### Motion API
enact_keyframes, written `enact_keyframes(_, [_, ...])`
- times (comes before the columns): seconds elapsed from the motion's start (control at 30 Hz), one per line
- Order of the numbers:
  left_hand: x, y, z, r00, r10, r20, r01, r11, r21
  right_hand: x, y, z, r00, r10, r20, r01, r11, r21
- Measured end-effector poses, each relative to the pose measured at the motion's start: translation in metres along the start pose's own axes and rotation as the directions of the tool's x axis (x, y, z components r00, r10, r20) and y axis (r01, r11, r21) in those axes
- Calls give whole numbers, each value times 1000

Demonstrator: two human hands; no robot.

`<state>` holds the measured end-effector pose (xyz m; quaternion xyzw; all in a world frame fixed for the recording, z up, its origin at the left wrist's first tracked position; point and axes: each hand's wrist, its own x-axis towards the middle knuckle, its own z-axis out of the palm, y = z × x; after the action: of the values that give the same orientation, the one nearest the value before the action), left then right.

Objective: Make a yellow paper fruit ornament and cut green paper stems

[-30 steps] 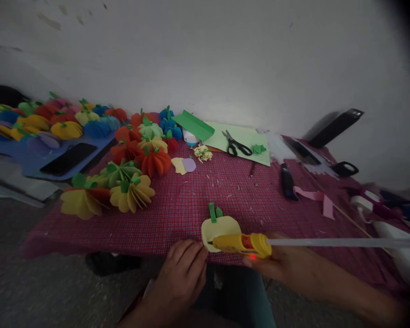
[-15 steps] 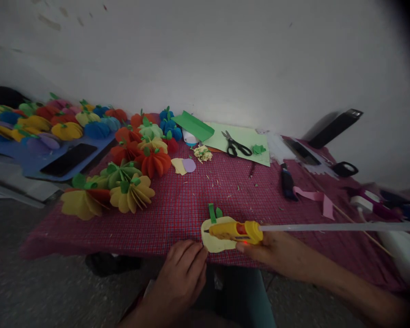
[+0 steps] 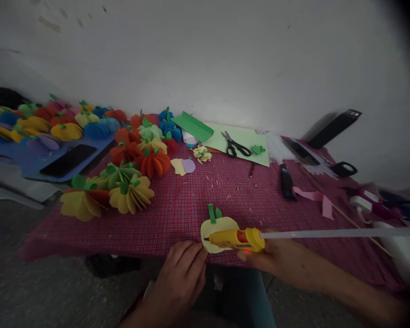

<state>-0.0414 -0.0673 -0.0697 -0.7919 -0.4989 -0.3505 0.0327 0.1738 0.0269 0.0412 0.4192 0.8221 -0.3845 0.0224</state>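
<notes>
A pale yellow paper pumpkin [image 3: 222, 223] lies at the table's front edge, with a green paper stem [image 3: 212, 213] and a small green leaf [image 3: 218, 212] at its top. My left hand [image 3: 182, 273] is closed at its lower left edge, the fingertips pinching the paper there. My right hand [image 3: 276, 257] is wrapped round a yellow glue gun [image 3: 237, 239] with a red light glowing under it. A long clear glue stick [image 3: 310, 234] sticks out of its back. The nozzle hovers over the pumpkin's left side; whether it touches is unclear.
Several layered paper pumpkins [image 3: 131, 196] crowd the left. Black scissors [image 3: 237, 146] lie on a light green sheet [image 3: 218, 132] at the back, beside paper scraps [image 3: 202, 154]. A phone [image 3: 68, 160] rests on the blue surface at left. Pink ribbon [image 3: 314, 196] and a stick lie right.
My right hand has brought the glue gun slightly towards me, its nozzle moving down along the pumpkin's left side. My left hand has stayed nearly still.
</notes>
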Motion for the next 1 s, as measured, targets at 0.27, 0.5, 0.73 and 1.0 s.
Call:
enact_keyframes(0.27, [0, 1, -1, 1000, -6, 4, 6, 1000, 9, 6, 6, -2, 998, 64, 7, -64, 997, 38])
enact_keyframes(0.5, [0, 0, 0, 1000, -2, -6, 2, 1000, 12, 3, 9, -12, 996, 82, -48, -77, 993, 93])
enact_keyframes(0.73, [-1, 1, 2, 1000, -8, -17, 8, 1000, 23, 1, 10, -18, 989, 134, -68, -130, 989, 66])
enact_keyframes(1.0, [-1, 0, 2, 1000, -2, -2, 2, 1000, 15, 2, 16, -13, 990, 123, -63, -120, 991, 56])
